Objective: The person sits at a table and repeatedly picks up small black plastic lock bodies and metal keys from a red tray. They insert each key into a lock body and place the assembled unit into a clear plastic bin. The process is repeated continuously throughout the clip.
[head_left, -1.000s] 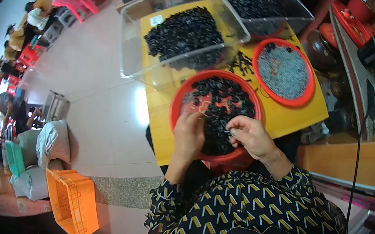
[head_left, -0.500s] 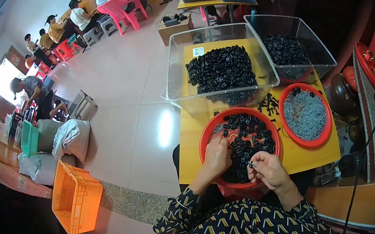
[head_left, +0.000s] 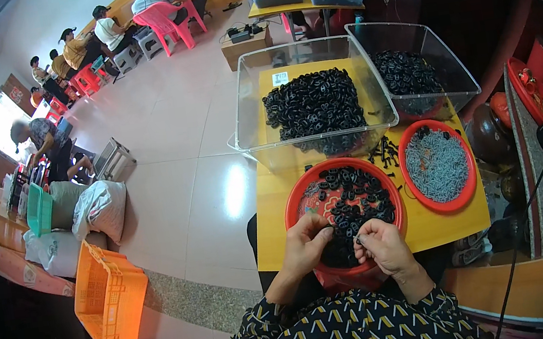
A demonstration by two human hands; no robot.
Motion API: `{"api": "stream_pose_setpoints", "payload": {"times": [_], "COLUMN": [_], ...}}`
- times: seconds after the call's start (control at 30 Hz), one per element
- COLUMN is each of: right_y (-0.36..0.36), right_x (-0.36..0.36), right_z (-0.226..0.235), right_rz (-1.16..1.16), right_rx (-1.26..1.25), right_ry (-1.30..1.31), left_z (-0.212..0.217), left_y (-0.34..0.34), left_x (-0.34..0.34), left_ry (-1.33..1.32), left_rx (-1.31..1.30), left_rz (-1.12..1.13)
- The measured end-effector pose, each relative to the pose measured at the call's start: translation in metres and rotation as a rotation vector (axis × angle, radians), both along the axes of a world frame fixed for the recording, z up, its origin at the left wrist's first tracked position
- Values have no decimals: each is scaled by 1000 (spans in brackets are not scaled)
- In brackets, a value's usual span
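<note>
Though any hold is hidden, left hand narrow | right hand pinches small dark piece | partly covered

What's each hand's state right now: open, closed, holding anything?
Left hand: closed in a pinch over the red basin; can't tell whether it holds anything.
Right hand: closed, pinching a small dark piece, details unclear.
</note>
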State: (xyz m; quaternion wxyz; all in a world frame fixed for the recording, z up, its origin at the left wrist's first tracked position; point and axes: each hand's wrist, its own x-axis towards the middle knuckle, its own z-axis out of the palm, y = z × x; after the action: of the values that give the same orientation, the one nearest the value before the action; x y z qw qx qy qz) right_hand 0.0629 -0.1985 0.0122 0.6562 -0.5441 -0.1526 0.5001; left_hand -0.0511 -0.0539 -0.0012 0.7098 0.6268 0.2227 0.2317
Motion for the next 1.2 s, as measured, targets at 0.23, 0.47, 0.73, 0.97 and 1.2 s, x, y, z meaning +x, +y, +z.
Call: {"api": "stream_pose_setpoints", "payload": {"times": [0.23, 0.47, 0.73, 0.97, 1.2], "right_y": [2, 6, 14, 14, 13], "right_x": [-2, -9, -15, -14, -15], "right_z": [-3, 12, 21, 22, 14], "right_rz": [10, 10, -46, -64, -91], "right_rx": [43, -43, -7, -19, 125], "right_ry": [-80, -187, -233, -187, 72], "left_z": [0, -7, -9, -10, -4], "left_y": [-7, -15, -14, -16, -18], "left_x": [-9, -12, -14, -14, -17], "left_ry": [-144, -260, -284, -327, -221], "left_rx": [-441, -567, -622, -645, -512], "left_rz": [-103, -165, -152, -173, -274]}}
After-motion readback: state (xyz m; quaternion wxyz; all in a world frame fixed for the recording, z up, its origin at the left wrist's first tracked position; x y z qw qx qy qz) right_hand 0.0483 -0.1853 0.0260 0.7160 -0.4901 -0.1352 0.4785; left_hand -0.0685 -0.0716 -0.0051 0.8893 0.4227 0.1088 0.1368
